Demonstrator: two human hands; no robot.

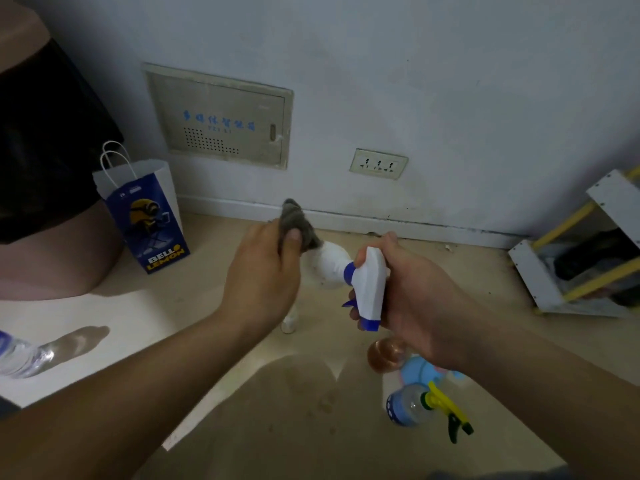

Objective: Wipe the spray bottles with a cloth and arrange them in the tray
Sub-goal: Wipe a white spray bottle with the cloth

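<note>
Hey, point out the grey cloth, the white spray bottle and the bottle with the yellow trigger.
grey cloth (295, 214), head view, on the bunched fabric near its top.
white spray bottle (371, 282), head view, on its white spray head.
bottle with the yellow trigger (408, 405), head view, on its clear body.

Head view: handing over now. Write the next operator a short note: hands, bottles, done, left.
Left hand grips the grey cloth against the white spray bottle. Right hand holds that bottle by its trigger head.
A clear bottle with a yellow-green trigger lies on the floor, lower right.
Done: white bottle's wipe under way; no tray in view.
Left: finish it, wipe the floor bottle, tray both.
</note>
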